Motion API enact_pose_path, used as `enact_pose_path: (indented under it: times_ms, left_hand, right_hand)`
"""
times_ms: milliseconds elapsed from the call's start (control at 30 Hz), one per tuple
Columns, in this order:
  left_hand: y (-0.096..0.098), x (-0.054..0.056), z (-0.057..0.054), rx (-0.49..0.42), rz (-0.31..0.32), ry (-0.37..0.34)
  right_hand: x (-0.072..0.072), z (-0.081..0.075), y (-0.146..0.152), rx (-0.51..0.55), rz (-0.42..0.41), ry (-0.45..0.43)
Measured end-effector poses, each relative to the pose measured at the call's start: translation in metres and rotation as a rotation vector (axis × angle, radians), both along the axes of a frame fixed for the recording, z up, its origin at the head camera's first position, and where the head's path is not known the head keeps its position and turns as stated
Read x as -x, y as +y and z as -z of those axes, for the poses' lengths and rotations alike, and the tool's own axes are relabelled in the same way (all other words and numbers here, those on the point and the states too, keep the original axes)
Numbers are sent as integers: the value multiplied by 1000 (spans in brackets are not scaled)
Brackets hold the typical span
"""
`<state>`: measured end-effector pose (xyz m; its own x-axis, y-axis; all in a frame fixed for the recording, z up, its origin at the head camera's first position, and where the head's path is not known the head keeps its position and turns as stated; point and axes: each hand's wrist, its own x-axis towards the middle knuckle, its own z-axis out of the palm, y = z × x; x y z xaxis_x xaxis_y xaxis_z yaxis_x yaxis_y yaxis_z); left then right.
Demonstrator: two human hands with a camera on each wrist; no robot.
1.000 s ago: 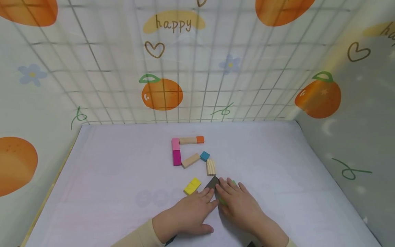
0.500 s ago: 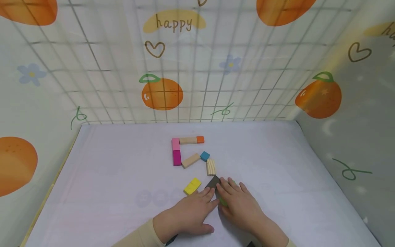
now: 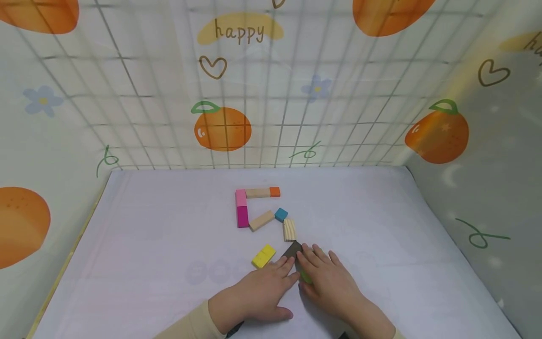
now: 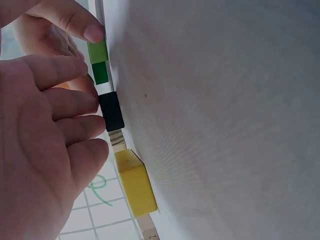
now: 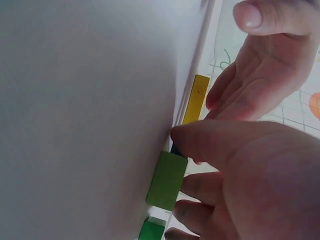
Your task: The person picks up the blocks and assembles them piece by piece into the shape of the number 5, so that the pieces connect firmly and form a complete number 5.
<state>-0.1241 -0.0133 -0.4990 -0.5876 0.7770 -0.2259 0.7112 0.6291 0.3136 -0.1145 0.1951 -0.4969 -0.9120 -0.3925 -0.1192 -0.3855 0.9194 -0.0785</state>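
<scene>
In the head view my left hand (image 3: 264,292) lies palm down, its extended fingertips at the near end of a black block (image 3: 292,249). Beside it, my right hand (image 3: 330,282) reaches over a light green block (image 3: 306,277) with fingers spread, index fingertip against the black block's right side. That hand hides most of the green block. The right wrist view shows the thumb at one end of the light green block (image 5: 167,181) and the fingers behind it. A darker green block (image 5: 151,230) lies just past it. Left of the black block is a yellow block (image 3: 264,256).
Farther back, a striped wooden block (image 3: 290,230), a blue cube (image 3: 281,214) and a plain wooden block (image 3: 262,220) continue the row. It joins a magenta block (image 3: 243,216), a pink block (image 3: 241,197), another wooden block (image 3: 258,193) and an orange cube (image 3: 274,191). A printed curtain (image 3: 360,94) surrounds the white table.
The black block and my right hand have shifted very slightly to the right since the earliest frame. My left hand stays nearly still.
</scene>
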Motion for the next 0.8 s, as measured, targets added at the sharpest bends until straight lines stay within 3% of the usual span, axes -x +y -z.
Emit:
enact_pose_path:
  times_ms: [100,300,400,600,800]
  left_hand:
    - [-2,-1,2,-8,-30,-6]
    - [-18,-3,2,-43,-203,-22]
    - [-30,-3,4,-54,-247,-36]
    - [-47,-4,-3,-33,-214,-155]
    - [-58,-9,-6,-88,-76,-202]
  right_hand:
    - [0,0,0,4,-3,0]
    - [0,1,1,30,-25,34]
    - [-1,0,1,37,-31,59]
    - [-2,-5,-1,54,-39,51]
    - [-9,-10,-10,59,-111,19]
